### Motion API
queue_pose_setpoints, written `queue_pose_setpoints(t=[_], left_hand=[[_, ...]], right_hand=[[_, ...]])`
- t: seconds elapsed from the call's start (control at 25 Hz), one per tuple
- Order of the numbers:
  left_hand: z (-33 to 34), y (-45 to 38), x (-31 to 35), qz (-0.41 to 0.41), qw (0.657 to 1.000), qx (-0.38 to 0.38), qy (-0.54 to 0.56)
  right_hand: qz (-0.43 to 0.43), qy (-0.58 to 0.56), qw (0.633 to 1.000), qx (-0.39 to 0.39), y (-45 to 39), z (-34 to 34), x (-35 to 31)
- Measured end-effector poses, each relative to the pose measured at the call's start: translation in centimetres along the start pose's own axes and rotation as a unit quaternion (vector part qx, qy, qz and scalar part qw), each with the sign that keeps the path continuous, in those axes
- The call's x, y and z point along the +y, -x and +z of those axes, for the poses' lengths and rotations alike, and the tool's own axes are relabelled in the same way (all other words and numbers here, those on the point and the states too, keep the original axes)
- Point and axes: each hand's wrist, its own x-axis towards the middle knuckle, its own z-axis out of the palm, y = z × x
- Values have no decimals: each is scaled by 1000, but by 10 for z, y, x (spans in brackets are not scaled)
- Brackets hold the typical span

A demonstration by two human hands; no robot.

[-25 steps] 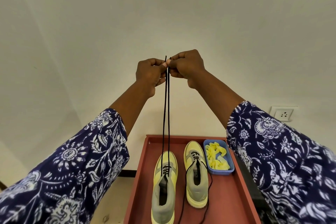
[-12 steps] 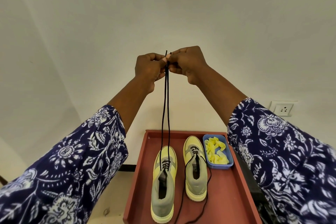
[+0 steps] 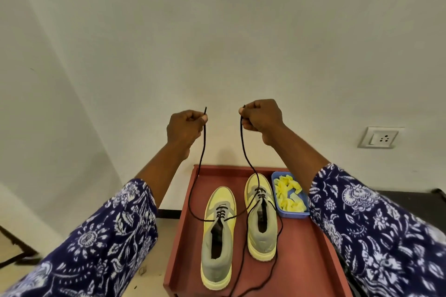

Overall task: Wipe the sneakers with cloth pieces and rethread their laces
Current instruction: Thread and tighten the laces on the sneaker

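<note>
Two hands up high, left hand (image 3: 184,127) and right hand (image 3: 261,117) each pinching one end of thin black lace (image 3: 201,161), threaded through left yellow-grey sneaker (image 3: 218,236) on red counter (image 3: 301,260).

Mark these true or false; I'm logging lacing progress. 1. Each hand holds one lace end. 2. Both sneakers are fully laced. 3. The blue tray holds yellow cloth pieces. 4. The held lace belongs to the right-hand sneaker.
1. True: the left hand and right hand each pinch an end of the black lace.
2. False: both are only partly laced.
3. True: the blue tray does.
4. False: it runs to the left sneaker.
</note>
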Motion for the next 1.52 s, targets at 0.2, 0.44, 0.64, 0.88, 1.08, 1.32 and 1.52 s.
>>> queue_pose_setpoints(t=[0.2,0.44,0.64,0.88,1.08,1.32,1.52], left_hand=[[-4,5,-87,-92,995,33,-13],[2,24,-181,-199,976,83,6],[11,41,-248,-330,938,94,-47],[28,64,-277,-433,897,45,-71],[33,58,-276,-461,884,53,-46],[37,53,-267,-424,905,28,-26],[39,61,-260,-372,925,40,63]], right_hand=[[37,104,994,27,-2,11,81],[151,18,985,79,6,31,170],[215,111,968,66,19,52,245],[296,129,945,44,64,79,276],[267,128,955,35,74,86,274],[192,108,975,33,71,70,247],[170,72,983,3,69,67,238]])
